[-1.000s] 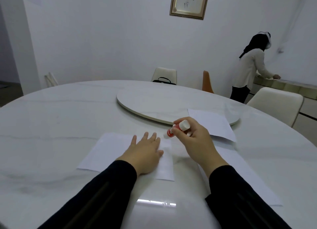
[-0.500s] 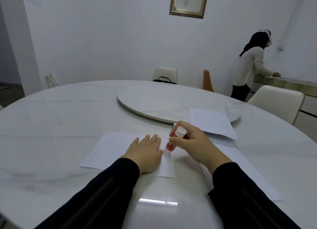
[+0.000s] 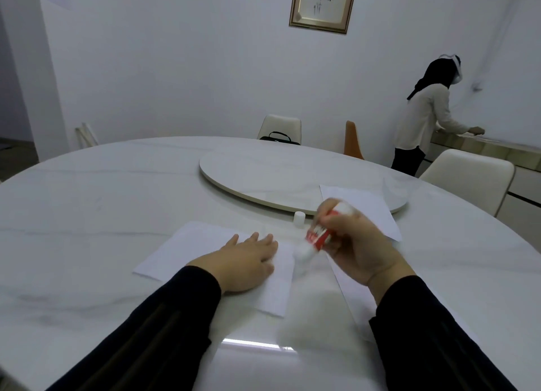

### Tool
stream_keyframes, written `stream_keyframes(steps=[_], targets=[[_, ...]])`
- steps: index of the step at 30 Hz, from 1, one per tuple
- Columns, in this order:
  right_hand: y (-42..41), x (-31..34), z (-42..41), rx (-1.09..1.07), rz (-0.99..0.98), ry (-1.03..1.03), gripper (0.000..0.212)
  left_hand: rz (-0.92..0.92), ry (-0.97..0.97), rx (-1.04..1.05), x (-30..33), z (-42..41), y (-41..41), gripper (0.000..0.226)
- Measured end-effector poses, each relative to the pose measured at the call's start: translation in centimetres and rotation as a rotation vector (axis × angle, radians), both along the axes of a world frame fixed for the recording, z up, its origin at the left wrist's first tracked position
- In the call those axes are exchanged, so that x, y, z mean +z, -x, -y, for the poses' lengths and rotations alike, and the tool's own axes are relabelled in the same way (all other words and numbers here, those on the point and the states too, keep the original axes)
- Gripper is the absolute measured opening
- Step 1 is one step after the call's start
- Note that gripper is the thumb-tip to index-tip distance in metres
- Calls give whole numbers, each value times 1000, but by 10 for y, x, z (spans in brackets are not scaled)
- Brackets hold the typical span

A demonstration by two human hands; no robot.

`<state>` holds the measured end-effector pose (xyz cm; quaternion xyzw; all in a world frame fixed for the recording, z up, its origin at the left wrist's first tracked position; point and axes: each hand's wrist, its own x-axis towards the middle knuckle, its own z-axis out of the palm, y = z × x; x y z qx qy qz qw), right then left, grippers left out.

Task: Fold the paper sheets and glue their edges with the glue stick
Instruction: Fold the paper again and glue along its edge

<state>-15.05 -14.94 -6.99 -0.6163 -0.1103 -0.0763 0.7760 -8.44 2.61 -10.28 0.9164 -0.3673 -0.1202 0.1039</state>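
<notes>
A folded white paper sheet (image 3: 190,245) lies on the marble table in front of me. My left hand (image 3: 243,263) lies flat on it, fingers straight, pressing it down. My right hand (image 3: 358,248) grips a red and white glue stick (image 3: 317,237), tilted with its tip down at the sheet's right edge; the tip is blurred. The stick's white cap (image 3: 299,219) stands on the table just beyond. A second sheet (image 3: 369,212) lies to the right, partly on the turntable. A third sheet (image 3: 351,297) lies under my right forearm.
A round turntable (image 3: 263,176) sits at the centre of the round table (image 3: 87,200). Cream chairs (image 3: 468,176) and an orange chair (image 3: 352,141) stand around it; one holds a black bag (image 3: 279,137). A person (image 3: 424,118) stands at a sideboard at the far right.
My right hand has swung the glue stick from pointing left above the sheet down toward me along the sheet's right edge. My left hand has stayed flat on the paper.
</notes>
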Motion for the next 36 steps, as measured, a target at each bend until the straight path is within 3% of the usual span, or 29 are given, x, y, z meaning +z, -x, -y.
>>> stream_keyframes(steps=[2, 4, 6, 8, 11, 14, 16, 18, 20, 22, 24, 30, 36], targets=[[-2, 2, 8, -131, 75, -310, 9, -155, 185, -39, 9, -7, 3, 54], [-3, 2, 12, -219, 94, -437, 14, -58, 358, 140, 14, -9, 4, 44], [-6, 0, 13, -271, 77, -468, 19, 207, 237, 514, 11, -11, 2, 46], [-7, 0, 10, -298, 61, -478, 21, 173, -13, 721, 9, -12, 6, 71], [-7, 2, 7, -318, 53, -464, 22, 90, -163, 621, 2, -10, 4, 86], [-7, 3, 5, -336, 40, -449, 21, 0, -146, 256, 11, -12, 4, 76], [-7, 2, 5, -353, 39, -420, 18, -75, -89, 145, 17, -13, 4, 68], [-10, -1, 2, -405, 34, -271, 14, 20, -57, 179, 13, -9, 2, 55], [-13, -8, -5, -462, 38, 62, 8, 156, -84, 233, 3, -2, 1, 47], [-17, -17, -16, -458, 35, 392, 11, 156, -71, 276, -7, 3, 2, 54], [-21, -25, -25, -430, 31, 584, 12, 144, -59, 287, -13, 5, 1, 58], [-28, -30, -25, -401, 45, 778, 14, 178, -84, 228, -11, 7, 5, 54], [-24, -26, -23, -309, 6, 752, 10, 145, -78, 243, -10, 8, 4, 54]])
